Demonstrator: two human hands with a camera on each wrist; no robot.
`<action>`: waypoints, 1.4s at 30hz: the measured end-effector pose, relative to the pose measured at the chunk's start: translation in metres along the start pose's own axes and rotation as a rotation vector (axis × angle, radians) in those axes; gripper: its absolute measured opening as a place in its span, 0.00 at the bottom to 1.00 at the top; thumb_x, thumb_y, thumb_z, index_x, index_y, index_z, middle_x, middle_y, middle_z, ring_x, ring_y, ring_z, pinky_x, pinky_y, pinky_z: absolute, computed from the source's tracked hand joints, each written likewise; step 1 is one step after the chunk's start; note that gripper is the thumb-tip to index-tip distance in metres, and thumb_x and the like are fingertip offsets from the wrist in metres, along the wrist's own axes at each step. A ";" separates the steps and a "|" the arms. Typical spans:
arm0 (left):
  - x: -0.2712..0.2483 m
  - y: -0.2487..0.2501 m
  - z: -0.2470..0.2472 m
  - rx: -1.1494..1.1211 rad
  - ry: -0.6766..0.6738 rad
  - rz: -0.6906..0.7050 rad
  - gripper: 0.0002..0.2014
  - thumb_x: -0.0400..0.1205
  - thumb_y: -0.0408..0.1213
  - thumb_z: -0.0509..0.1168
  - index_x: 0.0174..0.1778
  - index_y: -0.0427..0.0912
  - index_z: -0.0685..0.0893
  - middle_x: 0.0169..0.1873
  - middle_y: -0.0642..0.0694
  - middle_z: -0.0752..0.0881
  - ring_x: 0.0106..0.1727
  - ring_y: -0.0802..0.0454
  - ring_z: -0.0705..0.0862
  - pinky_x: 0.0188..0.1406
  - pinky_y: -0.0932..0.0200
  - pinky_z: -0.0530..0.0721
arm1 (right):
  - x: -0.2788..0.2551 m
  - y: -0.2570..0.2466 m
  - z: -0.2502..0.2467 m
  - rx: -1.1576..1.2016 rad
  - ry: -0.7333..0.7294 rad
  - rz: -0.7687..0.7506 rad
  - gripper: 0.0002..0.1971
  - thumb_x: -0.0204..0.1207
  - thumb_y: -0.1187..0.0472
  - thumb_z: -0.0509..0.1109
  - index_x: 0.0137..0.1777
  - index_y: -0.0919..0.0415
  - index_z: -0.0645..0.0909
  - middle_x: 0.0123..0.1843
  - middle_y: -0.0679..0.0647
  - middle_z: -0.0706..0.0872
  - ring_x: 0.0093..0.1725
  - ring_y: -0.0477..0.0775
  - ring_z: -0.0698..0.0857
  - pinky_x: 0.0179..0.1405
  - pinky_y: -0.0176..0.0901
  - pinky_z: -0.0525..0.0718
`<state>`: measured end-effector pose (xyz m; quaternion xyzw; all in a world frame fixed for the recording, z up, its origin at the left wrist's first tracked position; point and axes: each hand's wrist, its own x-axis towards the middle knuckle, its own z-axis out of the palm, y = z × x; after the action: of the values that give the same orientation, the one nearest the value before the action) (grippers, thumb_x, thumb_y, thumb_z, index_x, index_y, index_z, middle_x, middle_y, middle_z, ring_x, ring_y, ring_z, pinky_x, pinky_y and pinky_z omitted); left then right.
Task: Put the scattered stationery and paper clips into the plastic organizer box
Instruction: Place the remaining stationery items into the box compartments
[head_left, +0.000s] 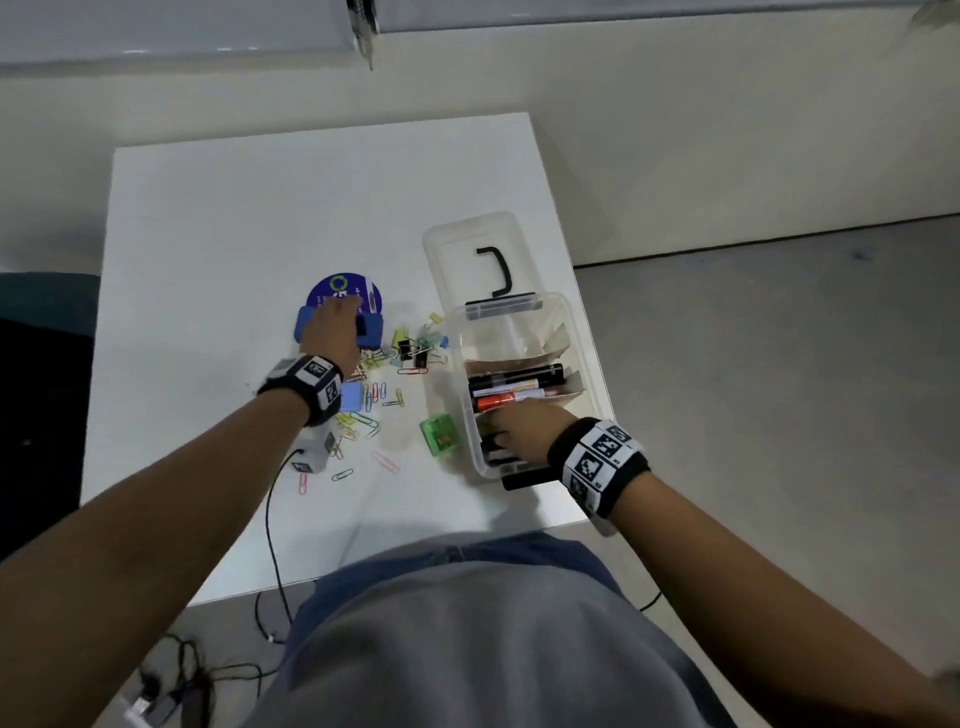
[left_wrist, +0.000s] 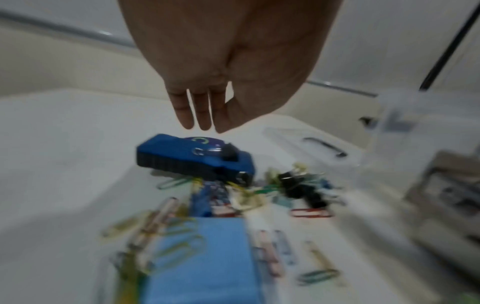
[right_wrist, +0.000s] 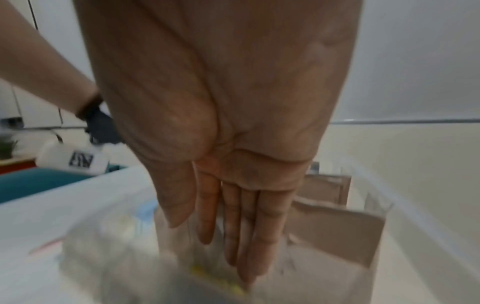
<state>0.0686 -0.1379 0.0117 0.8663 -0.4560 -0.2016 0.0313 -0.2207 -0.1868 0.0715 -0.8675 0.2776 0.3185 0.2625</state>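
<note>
The clear plastic organizer box (head_left: 589, 358) stands at the table's right edge, split by cardboard dividers, with markers (head_left: 514, 385) in its middle compartment. My right hand (head_left: 506, 423) reaches into the near compartment, fingers (right_wrist: 249, 236) straight and holding nothing, above something yellow and blurred. My left hand (head_left: 344, 307) hovers just over a blue stapler-like tool (left_wrist: 194, 160), fingers (left_wrist: 201, 111) straight and not touching it. Coloured paper clips (head_left: 363, 415), binder clips (head_left: 415, 351), a blue note pad (left_wrist: 207, 257) and a small green box (head_left: 441, 435) lie scattered between my hands.
The box's clear lid (head_left: 467, 244) with a black handle lies behind the box. A round blue disc (head_left: 340, 288) sits beyond the blue tool. A black cable (head_left: 270, 519) runs off the table's front edge. The table's far and left parts are bare white surface.
</note>
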 end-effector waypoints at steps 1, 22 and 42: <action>0.008 -0.010 -0.001 0.137 -0.008 0.003 0.36 0.74 0.21 0.66 0.78 0.41 0.66 0.73 0.34 0.70 0.72 0.32 0.72 0.67 0.38 0.74 | -0.005 -0.002 -0.005 0.035 0.011 0.001 0.13 0.84 0.61 0.58 0.60 0.59 0.83 0.56 0.58 0.88 0.53 0.59 0.86 0.47 0.46 0.81; -0.053 -0.068 -0.080 -0.458 -0.076 0.025 0.08 0.83 0.45 0.63 0.49 0.49 0.85 0.44 0.48 0.88 0.48 0.48 0.83 0.46 0.55 0.75 | 0.037 -0.089 -0.062 0.386 0.342 -0.264 0.20 0.83 0.59 0.63 0.74 0.58 0.72 0.65 0.61 0.81 0.61 0.60 0.82 0.60 0.48 0.79; -0.090 0.016 -0.028 -0.905 -0.073 0.103 0.20 0.83 0.48 0.66 0.69 0.47 0.76 0.52 0.51 0.88 0.47 0.57 0.89 0.42 0.56 0.85 | 0.043 -0.092 -0.049 0.790 0.462 -0.109 0.17 0.79 0.64 0.66 0.67 0.62 0.71 0.58 0.60 0.86 0.57 0.60 0.85 0.57 0.53 0.84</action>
<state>0.0216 -0.0788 0.0696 0.7340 -0.3652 -0.4093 0.4004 -0.1136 -0.1659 0.0993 -0.7626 0.3830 -0.0275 0.5206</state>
